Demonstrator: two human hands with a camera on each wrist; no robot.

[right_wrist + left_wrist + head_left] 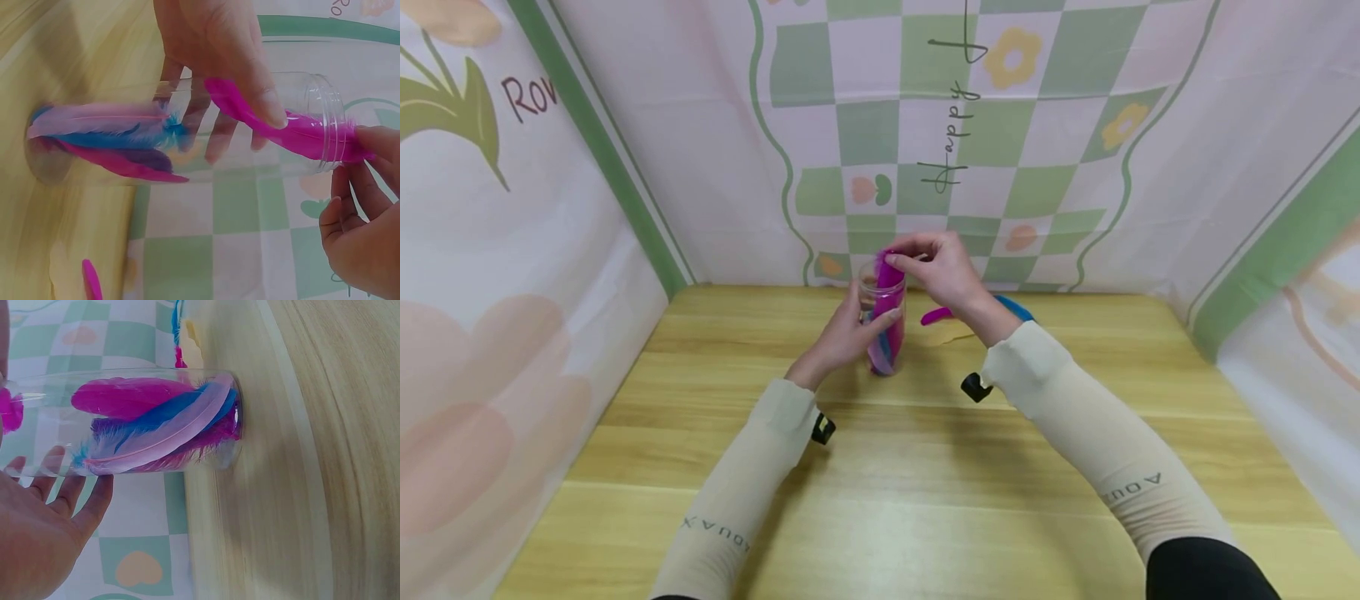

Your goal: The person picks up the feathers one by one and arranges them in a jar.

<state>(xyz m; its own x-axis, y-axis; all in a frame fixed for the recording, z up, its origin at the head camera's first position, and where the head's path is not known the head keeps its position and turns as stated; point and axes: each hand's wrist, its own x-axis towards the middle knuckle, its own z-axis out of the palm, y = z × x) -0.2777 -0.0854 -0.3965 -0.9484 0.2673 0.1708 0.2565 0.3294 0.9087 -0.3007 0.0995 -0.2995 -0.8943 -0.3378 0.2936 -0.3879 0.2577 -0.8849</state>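
Note:
A clear jar (209, 172) stands upright on the table, and my left hand (842, 333) grips it from the side, thumb across its front. At its mouth my right hand (951, 271) pinches the upper end of a magenta feather (300, 137) between thumb and fingers. Most of that feather hangs inside the jar. Lower in the jar lie a light pink feather (169, 437), a blue feather (164, 414), another magenta feather (131, 397) and a purple one, best seen in the left wrist view.
Beyond the right wrist a magenta feather (935, 316), a blue feather (1015, 307) and a cream feather (957, 337) lie on the wooden table (880, 500). Printed cloth (715, 200) rises behind the table's far edge and along both sides.

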